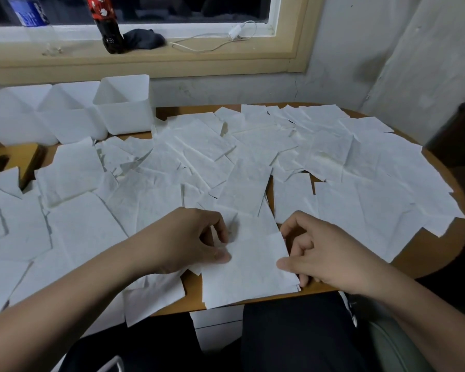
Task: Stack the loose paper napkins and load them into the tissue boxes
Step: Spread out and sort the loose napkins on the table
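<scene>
Several loose white paper napkins cover most of the wooden table. A small stack of napkins lies at the near edge between my hands. My left hand pinches the stack's left edge with thumb and curled fingers. My right hand grips the stack's right edge, thumb on top and fingers curled beside and under it. Three white open tissue boxes stand in a row at the far left of the table, and I can see nothing inside them.
A cola bottle, a dark cloth and a white charger cable lie on the windowsill behind the table. A wall corner rises at the right. My dark-clad legs show under the table's near edge.
</scene>
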A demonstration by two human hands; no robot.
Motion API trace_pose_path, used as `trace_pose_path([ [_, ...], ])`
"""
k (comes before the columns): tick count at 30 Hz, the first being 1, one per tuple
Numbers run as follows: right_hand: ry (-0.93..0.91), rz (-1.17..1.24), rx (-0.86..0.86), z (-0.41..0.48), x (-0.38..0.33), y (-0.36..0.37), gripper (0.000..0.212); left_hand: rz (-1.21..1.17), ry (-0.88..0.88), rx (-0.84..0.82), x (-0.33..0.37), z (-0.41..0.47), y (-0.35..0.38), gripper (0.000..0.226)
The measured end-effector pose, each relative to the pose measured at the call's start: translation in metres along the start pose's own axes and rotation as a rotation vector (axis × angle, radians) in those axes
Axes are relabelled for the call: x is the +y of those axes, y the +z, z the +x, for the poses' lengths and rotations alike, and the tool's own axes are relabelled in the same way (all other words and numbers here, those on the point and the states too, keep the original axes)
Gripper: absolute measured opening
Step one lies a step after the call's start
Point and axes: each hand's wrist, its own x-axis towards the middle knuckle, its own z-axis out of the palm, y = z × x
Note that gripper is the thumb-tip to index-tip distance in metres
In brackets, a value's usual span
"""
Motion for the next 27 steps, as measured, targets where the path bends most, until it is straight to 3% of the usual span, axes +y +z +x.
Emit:
trace_pose_path([
  [16,0.036,-0.137,0.021,0.002,0.001,0.002,0.044,0.233,0.02,-0.073,0.006,0.007,-0.005,0.035],
  [27,-0.062,-0.271,0.144,0.003,0.008,0.005,0.059,0.252,0.085,-0.074,0.017,0.007,-0.004,0.024],
])
